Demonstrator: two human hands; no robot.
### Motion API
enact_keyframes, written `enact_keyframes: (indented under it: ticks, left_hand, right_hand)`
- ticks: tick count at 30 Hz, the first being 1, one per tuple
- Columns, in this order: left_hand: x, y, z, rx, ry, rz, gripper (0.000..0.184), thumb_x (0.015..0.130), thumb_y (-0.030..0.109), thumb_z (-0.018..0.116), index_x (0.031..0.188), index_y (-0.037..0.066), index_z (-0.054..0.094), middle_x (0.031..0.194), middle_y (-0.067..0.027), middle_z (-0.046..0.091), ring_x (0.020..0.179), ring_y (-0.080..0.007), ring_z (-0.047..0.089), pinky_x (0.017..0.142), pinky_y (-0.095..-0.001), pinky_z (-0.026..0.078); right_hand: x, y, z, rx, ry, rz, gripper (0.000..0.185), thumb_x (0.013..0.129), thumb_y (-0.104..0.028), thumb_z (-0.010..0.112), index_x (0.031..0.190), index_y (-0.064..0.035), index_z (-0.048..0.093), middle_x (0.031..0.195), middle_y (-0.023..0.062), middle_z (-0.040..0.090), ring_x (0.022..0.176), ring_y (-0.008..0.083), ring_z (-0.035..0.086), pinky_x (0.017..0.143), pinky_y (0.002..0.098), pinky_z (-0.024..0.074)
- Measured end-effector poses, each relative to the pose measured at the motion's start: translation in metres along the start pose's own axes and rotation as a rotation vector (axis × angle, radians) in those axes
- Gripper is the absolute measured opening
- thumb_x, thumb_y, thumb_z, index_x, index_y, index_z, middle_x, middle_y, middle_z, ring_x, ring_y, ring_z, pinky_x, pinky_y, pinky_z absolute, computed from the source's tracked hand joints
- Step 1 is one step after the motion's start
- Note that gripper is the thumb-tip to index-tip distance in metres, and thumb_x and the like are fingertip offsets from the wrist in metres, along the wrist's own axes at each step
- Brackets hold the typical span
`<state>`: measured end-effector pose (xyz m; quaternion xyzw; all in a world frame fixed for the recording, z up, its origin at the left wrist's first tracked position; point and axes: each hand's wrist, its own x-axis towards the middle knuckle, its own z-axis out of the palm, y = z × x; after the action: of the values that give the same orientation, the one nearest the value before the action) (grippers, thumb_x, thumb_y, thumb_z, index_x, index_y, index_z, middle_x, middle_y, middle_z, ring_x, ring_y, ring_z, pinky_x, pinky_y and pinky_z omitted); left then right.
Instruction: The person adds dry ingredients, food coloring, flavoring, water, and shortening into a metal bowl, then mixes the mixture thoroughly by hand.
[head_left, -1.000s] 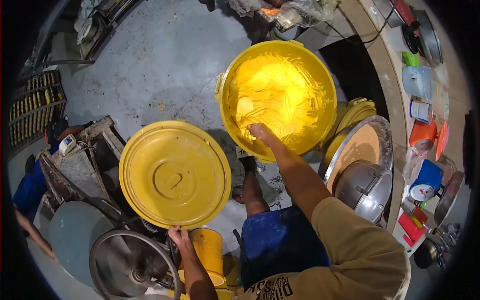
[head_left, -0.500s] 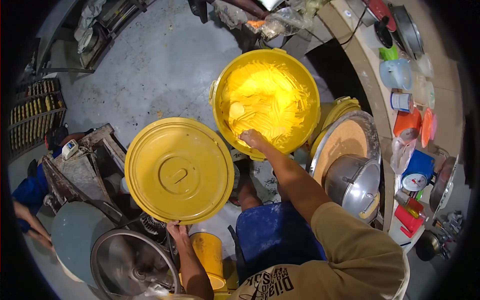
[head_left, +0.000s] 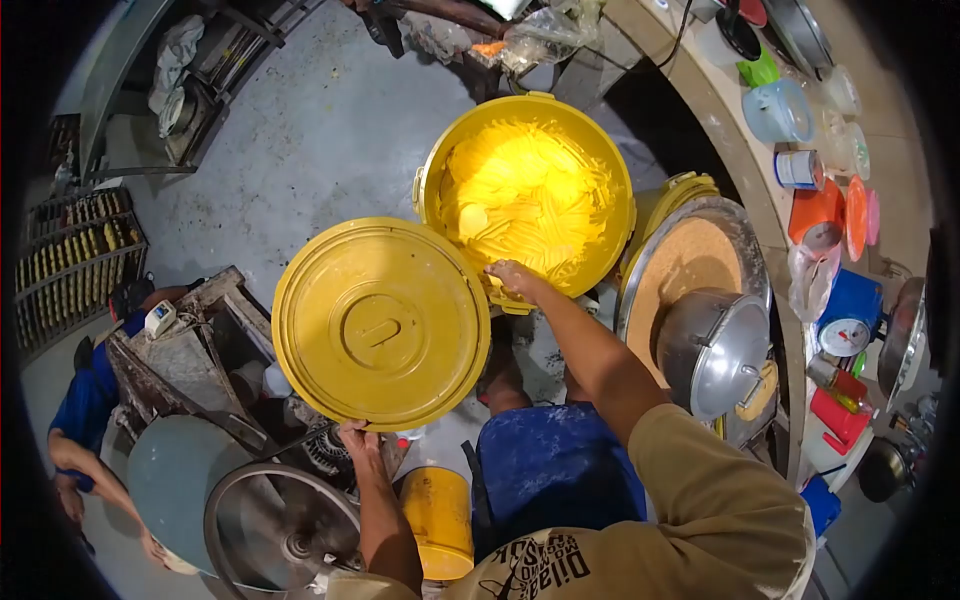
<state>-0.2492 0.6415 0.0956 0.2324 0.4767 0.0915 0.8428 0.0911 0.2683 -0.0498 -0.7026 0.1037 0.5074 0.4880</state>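
Observation:
My left hand (head_left: 362, 440) grips the near edge of a round yellow plastic lid (head_left: 380, 325) with a short raised handle in its middle. The lid's upper right edge overlaps the lower left rim of a yellow tub (head_left: 627, 225). Bright yellow, strip-like pieces (head_left: 530, 200) fill much of the tub, with a pale round piece among them. Reaching over the tub's near rim, my right hand (head_left: 513, 279) has its fingers curled beside the inner wall. Whether they hold the rim or some of the pieces is hidden.
A wide metal basin (head_left: 640, 270) of tan powder, with a metal pot (head_left: 710, 355) in it, stands at right. The counter (head_left: 735, 165) beyond carries containers and a blue scale (head_left: 850, 310). A large wheel (head_left: 285, 530), a yellow bucket (head_left: 437, 515) and another person's arm (head_left: 110, 480) are at left.
The lid has moved right and slightly away from me, with my left hand on its edge, and now overlaps the tub's rim. My right hand stays near the tub's near side.

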Motion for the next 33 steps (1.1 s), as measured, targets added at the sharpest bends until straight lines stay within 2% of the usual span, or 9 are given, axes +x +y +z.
enact_keyframes:
  ticks: [3,4,10,14,18,21,24,28,33]
  left_hand:
    - [-0.019,0.003,-0.013,0.065,0.002,0.023,0.055,0.061,-0.011,0.049,0.114,-0.006,0.062,0.117,-0.0122,0.070,0.113,-0.0328,0.064,0.106,-0.0436,0.052]
    - [-0.021,0.000,-0.030,0.071,0.007,0.059,0.054,0.060,-0.011,0.049,0.113,-0.006,0.062,0.115,-0.0119,0.070,0.110,-0.0326,0.065,0.105,-0.0430,0.053]
    - [-0.023,0.000,-0.068,0.057,0.117,0.101,0.059,0.055,-0.007,0.052,0.114,-0.007,0.063,0.113,-0.0114,0.070,0.107,-0.0312,0.066,0.105,-0.0390,0.052]
    - [-0.023,0.008,-0.077,0.093,0.145,0.101,0.055,0.056,-0.007,0.052,0.110,-0.005,0.064,0.107,-0.0096,0.070,0.102,-0.0301,0.066,0.101,-0.0373,0.054]
    - [-0.018,0.007,-0.070,0.134,0.112,0.086,0.050,0.057,-0.007,0.051,0.106,-0.004,0.064,0.102,-0.0078,0.069,0.099,-0.0272,0.067,0.096,-0.0358,0.055]
    - [-0.004,0.009,-0.091,0.063,0.025,0.042,0.050,0.056,-0.007,0.051,0.104,-0.003,0.065,0.103,-0.0076,0.070,0.100,-0.0271,0.066,0.095,-0.0357,0.055]
    - [0.010,0.008,-0.064,0.028,-0.024,0.005,0.052,0.055,-0.006,0.051,0.106,-0.004,0.065,0.106,-0.0090,0.070,0.102,-0.0293,0.066,0.097,-0.0374,0.054]
    - [0.043,-0.017,-0.010,-0.048,0.005,-0.073,0.058,0.059,-0.007,0.050,0.116,-0.004,0.061,0.113,-0.0125,0.067,0.106,-0.0363,0.064,0.105,-0.0489,0.051]
    - [0.105,-0.087,0.101,0.003,-0.172,-0.164,0.048,0.069,-0.006,0.055,0.116,-0.002,0.061,0.109,-0.0110,0.067,0.100,-0.0293,0.066,0.093,-0.0445,0.058]
  right_hand:
    - [0.019,0.013,0.018,0.084,-0.056,-0.061,0.052,0.099,-0.039,0.064,0.137,-0.0039,0.061,0.127,0.0156,0.068,0.111,0.0254,0.064,0.085,0.0378,0.0513]
    - [0.023,0.017,0.025,0.105,-0.012,-0.054,0.049,0.097,-0.039,0.066,0.131,-0.0046,0.065,0.115,0.0135,0.072,0.093,0.0232,0.067,0.077,0.0356,0.0521]
    - [0.045,-0.005,0.045,0.112,0.127,-0.061,0.037,0.093,-0.033,0.070,0.117,-0.0043,0.072,0.093,0.0119,0.076,0.070,0.0251,0.068,0.066,0.0362,0.0531]
    - [0.043,-0.012,0.055,-0.248,0.279,-0.272,0.028,0.088,-0.028,0.069,0.098,-0.0020,0.075,0.090,0.0191,0.076,0.082,0.0342,0.073,0.078,0.0450,0.0563]
    - [-0.021,-0.025,0.032,-0.471,0.229,-0.270,0.033,0.085,-0.034,0.073,0.091,-0.0019,0.075,0.089,0.0225,0.074,0.085,0.0323,0.073,0.075,0.0405,0.0566]
    - [-0.027,-0.003,0.003,-0.051,0.018,-0.165,0.034,0.087,-0.036,0.074,0.096,-0.0023,0.074,0.089,0.0161,0.075,0.079,0.0284,0.070,0.073,0.0391,0.0554]
    - [-0.086,-0.056,-0.025,0.499,0.217,-0.025,0.035,0.090,-0.035,0.075,0.099,-0.0019,0.071,0.087,0.0079,0.069,0.074,0.0222,0.062,0.069,0.0371,0.0525]
    - [-0.153,-0.078,-0.053,0.511,0.268,-0.132,0.030,0.090,-0.030,0.077,0.095,-0.0023,0.065,0.085,0.0043,0.060,0.082,0.0143,0.056,0.071,0.0324,0.0479]
    - [-0.261,-0.092,-0.052,0.355,0.333,-0.409,0.021,0.094,-0.020,0.072,0.099,-0.0016,0.065,0.093,0.0047,0.063,0.091,0.0135,0.058,0.081,0.0287,0.0471]
